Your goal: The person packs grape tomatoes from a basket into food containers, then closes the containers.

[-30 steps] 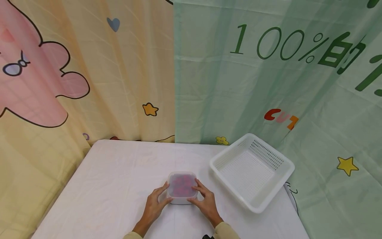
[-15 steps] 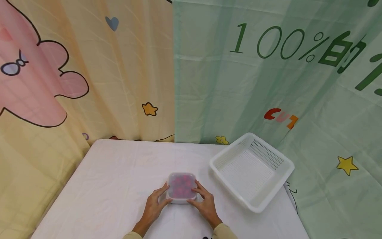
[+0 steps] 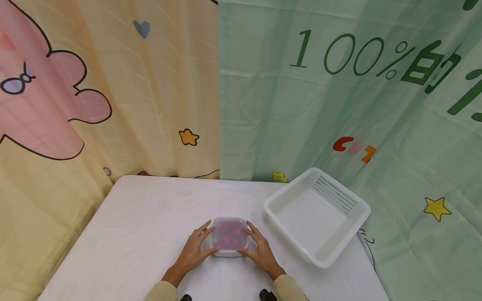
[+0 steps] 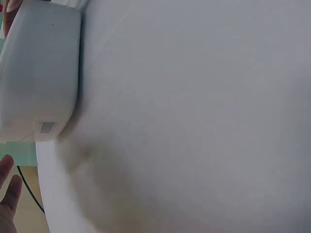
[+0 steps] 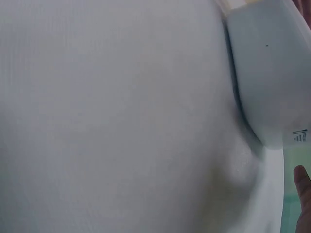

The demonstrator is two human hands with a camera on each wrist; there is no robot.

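Observation:
A white food container with a translucent lid sits upright on the white-covered table. Round pink-red things show blurrily through the lid; their kind cannot be made out. My left hand is at the container's left side, fingers loosely spread and the thumb near its front left corner. On the opposite side is my right hand, its thumb near the front right corner. In the left wrist view, fingers stand apart from the container's wall. The right wrist view also shows a fingertip clear of the wall.
To the right, a white perforated plastic basket stands turned at an angle near the table's right edge. The table meets a yellow curtain and a green curtain at its back and sides.
Fingers of both hands have loosened and spread away from the container's sides, where they rested before. The container stays in the same place with its lid on.

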